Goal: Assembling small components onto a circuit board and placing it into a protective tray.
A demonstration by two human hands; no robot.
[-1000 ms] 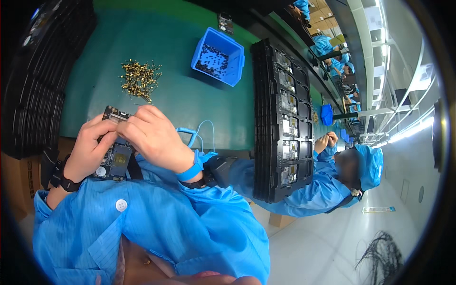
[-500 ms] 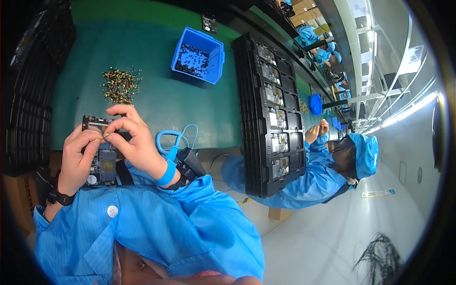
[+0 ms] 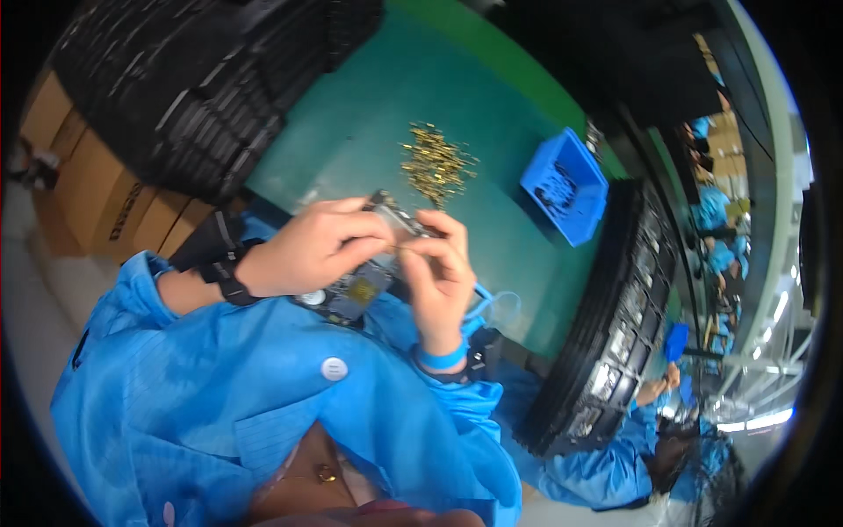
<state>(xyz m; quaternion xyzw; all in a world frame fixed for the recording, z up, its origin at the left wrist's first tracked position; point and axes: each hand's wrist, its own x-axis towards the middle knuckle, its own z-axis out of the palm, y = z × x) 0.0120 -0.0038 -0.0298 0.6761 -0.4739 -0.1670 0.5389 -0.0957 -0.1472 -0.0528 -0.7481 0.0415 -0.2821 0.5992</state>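
My left hand [image 3: 320, 246] is closed at the upper part of a dark circuit board [image 3: 353, 297], thumb and forefinger pressed together in front of it. The board is tilted, with its lower half over my lap. My right hand [image 3: 439, 285] is closed in a pinch at the same spot, and the fingertips of both hands nearly meet. Whatever tiny piece lies between them is blurred. Beyond my hands, a loose heap of small brass-coloured pieces [image 3: 437, 164] lies on the green mat [image 3: 351, 145].
A blue bin [image 3: 578, 224] with small black parts stands at the right. Next to it rises a stack of black trays [image 3: 575, 351] holding boards. More black trays [image 3: 219, 105] and cardboard boxes [image 3: 101, 189] are at the left. A co-worker [image 3: 597, 465] in blue sits beyond the tray stack.
The view has turned and shifted, so the hands, heap and bin appear farther right and tilted. Both hands are still pinched together at the board.
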